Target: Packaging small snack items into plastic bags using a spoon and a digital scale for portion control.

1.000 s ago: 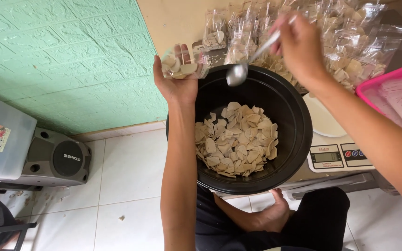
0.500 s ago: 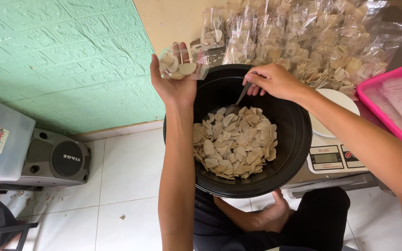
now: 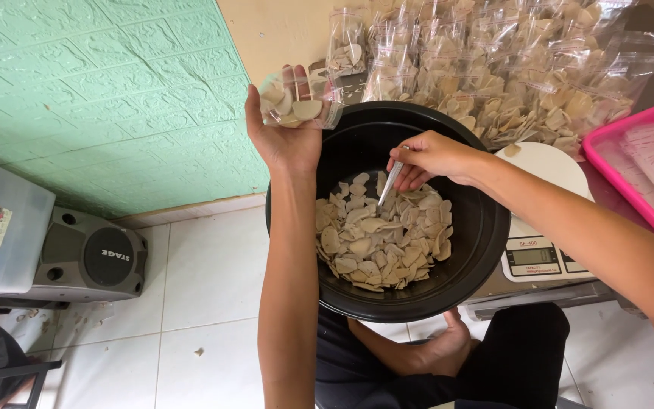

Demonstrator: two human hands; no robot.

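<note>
Head view: a small clear bag [image 3: 297, 102] partly filled with pale chips is gripped in the left hand [image 3: 285, 132], raised over the far left rim of a large black bowl [image 3: 486, 227]. The bag is held tilted, with its open end turned toward the right. The right hand [image 3: 429, 159] is closed around the handle of a metal spoon [image 3: 389, 185], and the spoon's tip is buried in the heap of pale chips [image 3: 380, 235] lying in the bottom of the bowl. The bowl is supported from below by another person's hand [image 3: 444, 352], seen under its near rim above dark trousers. Just beside the bowl's right side a white digital scale [image 3: 539, 254] is set, with a round white platter on top. Along the far edge of the work surface a heap of filled clear bags [image 3: 493, 68] is piled, and a pink tray [image 3: 630, 163] is seen at the right edge. On the tiled floor at the left a grey speaker [image 3: 92, 257] is placed against the green wall.
</note>
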